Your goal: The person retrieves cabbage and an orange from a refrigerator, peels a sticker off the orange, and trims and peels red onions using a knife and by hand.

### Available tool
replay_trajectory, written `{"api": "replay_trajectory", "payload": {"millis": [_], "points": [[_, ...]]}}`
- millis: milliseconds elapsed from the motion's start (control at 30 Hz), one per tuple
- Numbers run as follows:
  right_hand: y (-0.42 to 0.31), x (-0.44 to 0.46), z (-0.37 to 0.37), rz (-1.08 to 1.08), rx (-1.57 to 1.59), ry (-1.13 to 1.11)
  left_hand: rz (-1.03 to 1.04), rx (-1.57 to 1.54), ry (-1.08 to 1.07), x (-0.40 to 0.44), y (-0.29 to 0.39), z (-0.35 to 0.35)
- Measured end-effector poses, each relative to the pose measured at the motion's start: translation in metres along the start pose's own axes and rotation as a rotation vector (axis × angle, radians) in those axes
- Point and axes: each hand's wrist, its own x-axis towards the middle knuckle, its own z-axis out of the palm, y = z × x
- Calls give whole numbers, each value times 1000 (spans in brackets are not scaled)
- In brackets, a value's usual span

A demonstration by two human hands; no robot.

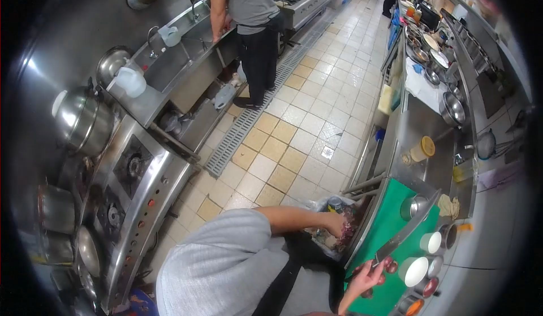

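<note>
My right hand (pixel 363 280) is closed round the handle of a large knife (pixel 404 231), its blade slanting up and away over the green cutting board (pixel 387 217). Small dark red, round pieces (pixel 390 265) lie beside that hand on the board. Across my body, my left hand (pixel 337 224) reaches down into a lined bin (pixel 326 250) beside the counter, at some reddish-purple scraps (pixel 349 224); its fingers are hidden. A metal bowl (pixel 413 207) stands on the board by the blade. White cups (pixel 413 271) stand along the board's right side.
A tub with a yellow lid (pixel 423 148) and metal bowls (pixel 452 109) are farther along the right counter. Stove burners (pixel 133 165) and a sink (pixel 164 70) line the left. A person (pixel 254 33) stands at the sink, beside the tiled floor (pixel 294 129).
</note>
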Motion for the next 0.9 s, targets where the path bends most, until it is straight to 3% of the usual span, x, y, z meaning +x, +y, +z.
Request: {"api": "replay_trajectory", "payload": {"millis": [33,100,167,200,267,333,400,467,533,733,800,900], "points": [[1,0,3,-26,4,-29,5,2,-7,-5,-1,-2],[-7,-5,1,-2,83,-62,246,-430,87,-11,2,-4],[-36,-11,4,73,84,-94,-1,-560,-192,-29,41,-37],[-48,-15,7,87,149,-67,-166,-748,-221,-35,46,-35],[-48,-15,6,-28,188,-83,-205,-870,-350,-48,75,-51],[-48,-15,8,-106,74,-46,-282,-1223,-347,-51,89,-49],[-80,-15,7,181,64,-140,-241,-1234,-329,-49,97,-53],[-97,-15,12,129,-180,-101,-190,-1268,-325,-43,94,-55],[-100,-19,16,-143,-238,-26,-241,-1328,-189,-57,137,-73],[-112,-26,19,-176,-255,43,-98,-1537,-347,-64,162,-91],[-117,-26,21,-316,-353,3,-63,-1488,-257,-68,167,-90],[-124,-30,23,-297,-387,-55,-17,-1463,-243,-72,173,-89]]}}
